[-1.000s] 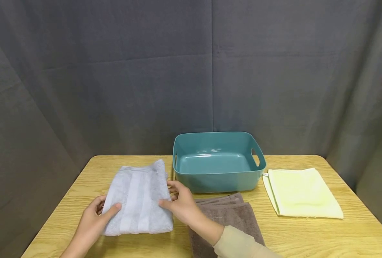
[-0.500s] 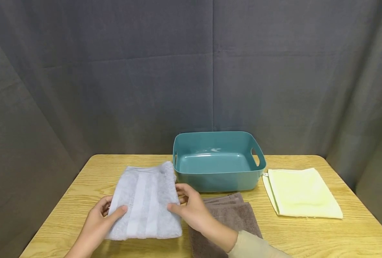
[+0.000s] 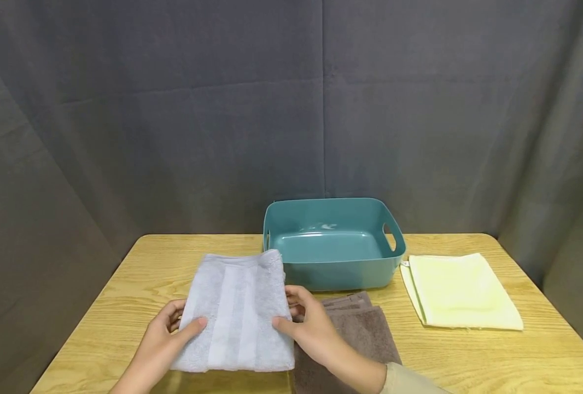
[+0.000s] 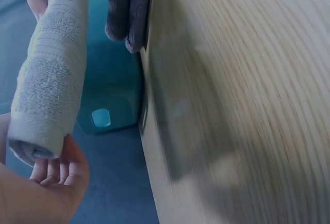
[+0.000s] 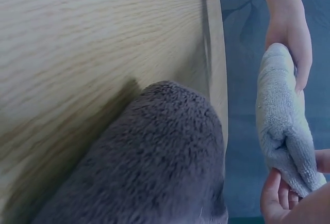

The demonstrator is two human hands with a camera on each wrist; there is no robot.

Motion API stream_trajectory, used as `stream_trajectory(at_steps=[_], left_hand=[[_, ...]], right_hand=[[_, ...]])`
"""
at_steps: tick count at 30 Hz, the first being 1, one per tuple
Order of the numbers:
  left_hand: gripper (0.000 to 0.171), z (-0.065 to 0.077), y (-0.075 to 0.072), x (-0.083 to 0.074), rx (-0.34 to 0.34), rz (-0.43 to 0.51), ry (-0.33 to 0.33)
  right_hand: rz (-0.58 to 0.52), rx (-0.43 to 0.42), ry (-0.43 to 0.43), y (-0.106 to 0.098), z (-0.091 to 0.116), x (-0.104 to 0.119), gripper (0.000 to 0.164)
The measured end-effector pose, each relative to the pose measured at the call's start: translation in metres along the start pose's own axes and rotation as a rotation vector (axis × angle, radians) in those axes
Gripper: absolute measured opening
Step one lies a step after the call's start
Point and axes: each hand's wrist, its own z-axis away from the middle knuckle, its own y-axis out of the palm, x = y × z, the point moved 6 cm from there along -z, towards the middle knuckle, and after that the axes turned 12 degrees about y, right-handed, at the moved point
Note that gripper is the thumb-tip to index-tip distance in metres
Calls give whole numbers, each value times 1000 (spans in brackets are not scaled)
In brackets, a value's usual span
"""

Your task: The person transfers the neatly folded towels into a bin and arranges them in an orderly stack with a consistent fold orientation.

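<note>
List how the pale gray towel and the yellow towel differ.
The pale gray towel is held above the table by the left hand and right hand; the yellow towel lies on it. The pale gray towel has lighter bands; the yellow towel looks plain. Both are folded.

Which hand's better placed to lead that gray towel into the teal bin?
Probably the right hand: it holds the gray towel by the side nearer the teal bin; the left hand holds the other.
</note>
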Motion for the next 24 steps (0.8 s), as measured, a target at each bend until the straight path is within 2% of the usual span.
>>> stream_trajectory(at_steps=[14,17,24], left_hand=[[43,-1,25,-14,48,29,41],[42,-1,30,-16,59,59,51],[41,-4,43,-19,83,103,36]], right_hand=[[-8,-86,52,-28,14,-11,61],[-12,-109,64,-34,17,-12,60],[-32,-148,92,-47,22,-16,57]])
